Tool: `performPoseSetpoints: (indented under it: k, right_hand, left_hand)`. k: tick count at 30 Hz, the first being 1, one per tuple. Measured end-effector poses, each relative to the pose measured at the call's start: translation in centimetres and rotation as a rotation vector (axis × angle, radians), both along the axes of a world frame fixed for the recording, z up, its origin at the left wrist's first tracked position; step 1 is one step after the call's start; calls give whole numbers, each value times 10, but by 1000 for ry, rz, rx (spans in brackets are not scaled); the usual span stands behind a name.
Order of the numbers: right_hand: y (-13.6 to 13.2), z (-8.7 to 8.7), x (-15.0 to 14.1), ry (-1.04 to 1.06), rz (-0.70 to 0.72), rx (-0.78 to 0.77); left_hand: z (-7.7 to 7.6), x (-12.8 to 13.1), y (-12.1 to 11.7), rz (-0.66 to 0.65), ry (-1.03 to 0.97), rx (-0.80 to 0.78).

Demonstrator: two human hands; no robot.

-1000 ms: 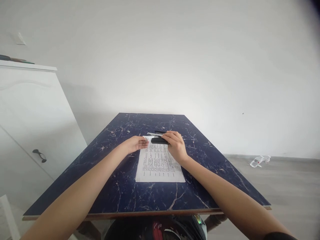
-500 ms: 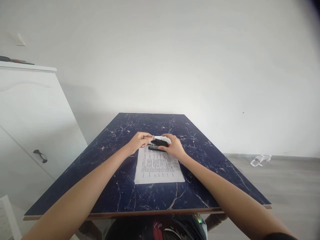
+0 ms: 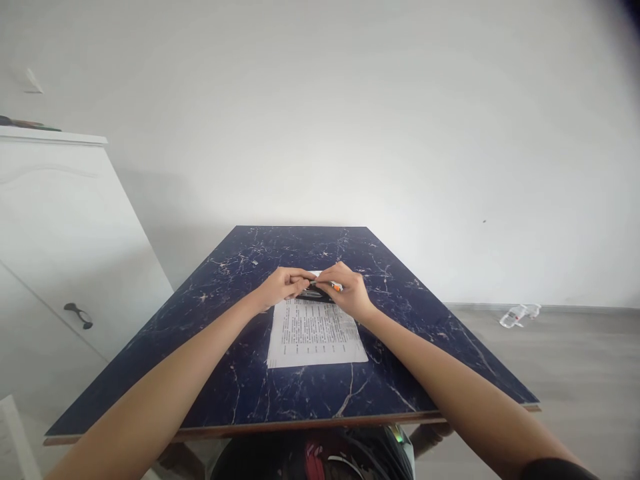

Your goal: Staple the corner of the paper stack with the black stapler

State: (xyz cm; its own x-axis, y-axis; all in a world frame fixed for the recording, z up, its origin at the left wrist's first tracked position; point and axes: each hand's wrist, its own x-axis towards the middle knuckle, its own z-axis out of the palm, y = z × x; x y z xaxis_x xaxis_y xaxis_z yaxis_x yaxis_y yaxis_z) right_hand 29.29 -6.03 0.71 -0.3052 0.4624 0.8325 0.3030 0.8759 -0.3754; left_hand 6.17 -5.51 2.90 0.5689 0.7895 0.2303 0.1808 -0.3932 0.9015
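A black stapler (image 3: 314, 295) with an orange part lies across the upper part of a printed sheet of paper (image 3: 318, 340). Just above the stapler, the fingertips of my left hand (image 3: 284, 283) pinch a small greyish piece, too small to make out fully; it looks like a short strip of staples. From the other side, my right hand (image 3: 347, 285) brings its thumb and forefinger together on the same piece, and the two hands' fingertips meet. The orange part shows just under my right fingers. My hands hide much of the stapler's top and the sheet's far edge.
The paper rests on a dark blue marble-patterned table (image 3: 240, 393), whose far end is by a white wall. On the left stands a white cabinet (image 3: 65, 220) with a dark handle. A crumpled clear plastic item (image 3: 519, 316) lies on the floor at right.
My right hand has shifted from gripping the stapler's right end to pinching at my left fingertips. My left hand has moved slightly right. The stapler's raised black part now sits lower or is hidden.
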Motion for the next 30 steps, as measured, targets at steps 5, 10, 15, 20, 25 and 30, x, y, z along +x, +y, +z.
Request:
performPoseSetpoints:
  k: [5, 10, 15, 20, 25, 30]
  right_hand:
    - [38, -3, 40, 200, -303, -351]
    - [82, -29, 103, 148, -653, -576]
    - [101, -50, 130, 236, -749, -701]
    - [103, -51, 127, 283, -763, -687]
    - [99, -46, 123, 396, -852, -617]
    - [96, -43, 112, 373, -826, -573]
  left_hand:
    - [-14, -57, 39, 550, 165, 301]
    - [-47, -125, 81, 780, 697, 481]
    - [-68, -131, 97, 660, 883, 496]
    - [-67, -126, 97, 627, 945, 450]
    - [-55, -124, 93, 596, 978, 513]
    - [-44, -119, 88, 583, 964, 490]
